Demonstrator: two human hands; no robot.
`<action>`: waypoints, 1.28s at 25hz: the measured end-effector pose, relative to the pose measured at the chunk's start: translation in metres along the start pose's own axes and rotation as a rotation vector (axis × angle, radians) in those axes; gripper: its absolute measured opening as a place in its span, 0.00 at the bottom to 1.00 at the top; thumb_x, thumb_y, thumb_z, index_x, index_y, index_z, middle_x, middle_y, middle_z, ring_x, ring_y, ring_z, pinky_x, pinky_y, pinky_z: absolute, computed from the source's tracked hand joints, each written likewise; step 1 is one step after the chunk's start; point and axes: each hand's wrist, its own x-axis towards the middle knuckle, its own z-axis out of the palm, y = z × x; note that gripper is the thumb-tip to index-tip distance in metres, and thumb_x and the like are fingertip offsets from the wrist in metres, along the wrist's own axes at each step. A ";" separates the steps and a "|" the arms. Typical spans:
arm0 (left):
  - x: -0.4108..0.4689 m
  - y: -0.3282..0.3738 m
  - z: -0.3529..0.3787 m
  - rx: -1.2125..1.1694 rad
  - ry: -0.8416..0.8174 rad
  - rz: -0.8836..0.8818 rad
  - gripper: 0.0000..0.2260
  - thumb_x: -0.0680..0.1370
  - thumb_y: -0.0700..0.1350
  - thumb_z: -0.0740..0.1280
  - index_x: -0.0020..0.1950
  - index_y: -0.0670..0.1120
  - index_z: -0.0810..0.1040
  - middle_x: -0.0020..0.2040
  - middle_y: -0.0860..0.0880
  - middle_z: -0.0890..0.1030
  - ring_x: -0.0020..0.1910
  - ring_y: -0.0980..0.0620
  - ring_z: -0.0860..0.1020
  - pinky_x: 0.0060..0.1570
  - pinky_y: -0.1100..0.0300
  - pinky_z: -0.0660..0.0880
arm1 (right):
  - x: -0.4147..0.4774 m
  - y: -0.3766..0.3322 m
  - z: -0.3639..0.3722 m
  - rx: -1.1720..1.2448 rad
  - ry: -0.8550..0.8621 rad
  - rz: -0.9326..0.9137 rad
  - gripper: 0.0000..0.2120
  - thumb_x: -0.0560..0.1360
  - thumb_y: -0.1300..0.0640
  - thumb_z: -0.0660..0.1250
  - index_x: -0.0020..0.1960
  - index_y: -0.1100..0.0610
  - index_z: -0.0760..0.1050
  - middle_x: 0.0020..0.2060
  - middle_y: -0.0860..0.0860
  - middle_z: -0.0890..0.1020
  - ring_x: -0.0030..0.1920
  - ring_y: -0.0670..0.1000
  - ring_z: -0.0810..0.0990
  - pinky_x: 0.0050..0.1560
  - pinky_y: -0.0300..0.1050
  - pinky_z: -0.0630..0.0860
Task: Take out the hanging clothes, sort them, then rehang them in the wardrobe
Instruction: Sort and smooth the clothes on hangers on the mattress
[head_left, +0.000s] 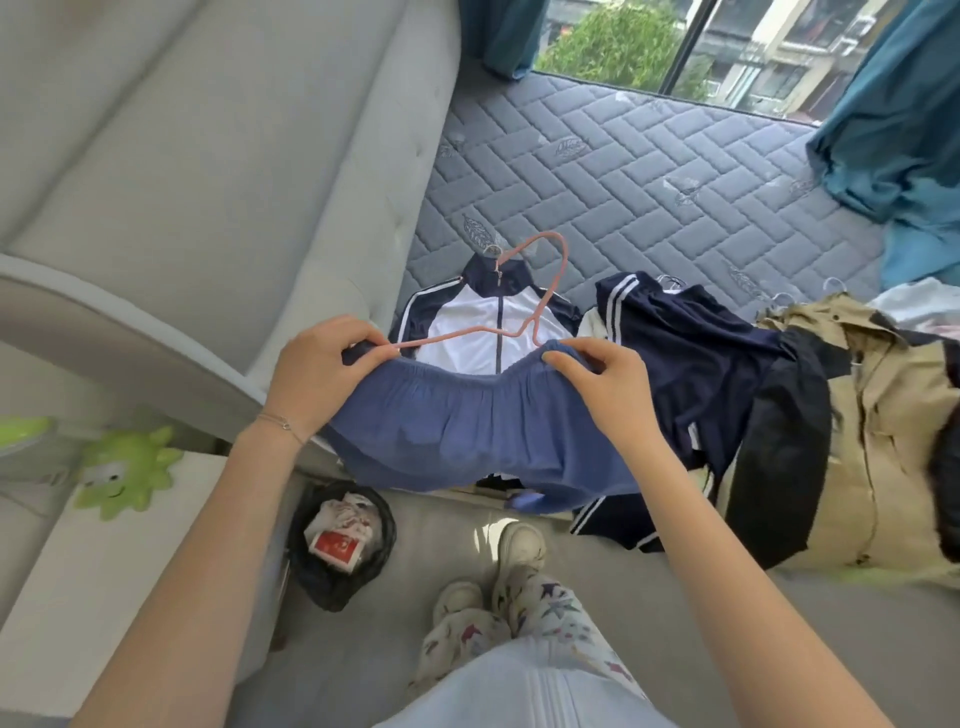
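Observation:
A blue elastic-waisted garment hangs stretched between my two hands over the bed's near edge. My left hand pinches its waistband together with one end of a pink wire hanger. My right hand grips the waistband's other end. Behind the garment a navy and white zip jacket lies flat on the mattress. To its right lie a navy garment with white stripes, a black garment and a khaki coat.
The grey quilted mattress reaches back to a window with teal curtains. A padded grey headboard stands on the left. A black-lined bin with rubbish sits on the floor by my feet. A green toy rests on a white stand.

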 end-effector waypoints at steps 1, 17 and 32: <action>-0.003 0.009 -0.002 -0.012 -0.001 0.023 0.13 0.74 0.59 0.64 0.40 0.51 0.79 0.38 0.53 0.79 0.39 0.51 0.75 0.42 0.53 0.73 | -0.010 -0.004 -0.007 -0.001 0.020 -0.011 0.05 0.74 0.54 0.72 0.48 0.55 0.84 0.44 0.43 0.85 0.47 0.40 0.80 0.48 0.29 0.72; 0.008 0.163 0.102 -0.115 -0.047 0.056 0.03 0.75 0.46 0.72 0.41 0.52 0.81 0.40 0.58 0.81 0.42 0.60 0.76 0.43 0.71 0.69 | -0.063 0.044 -0.175 0.009 0.117 -0.021 0.06 0.75 0.55 0.70 0.51 0.48 0.83 0.45 0.39 0.84 0.50 0.40 0.80 0.51 0.37 0.76; 0.073 0.321 0.282 -0.148 0.077 -0.104 0.05 0.74 0.47 0.72 0.40 0.56 0.80 0.39 0.61 0.80 0.42 0.60 0.77 0.43 0.66 0.71 | 0.038 0.138 -0.380 -0.091 0.103 -0.071 0.03 0.74 0.51 0.70 0.46 0.42 0.81 0.42 0.38 0.83 0.47 0.40 0.80 0.49 0.40 0.75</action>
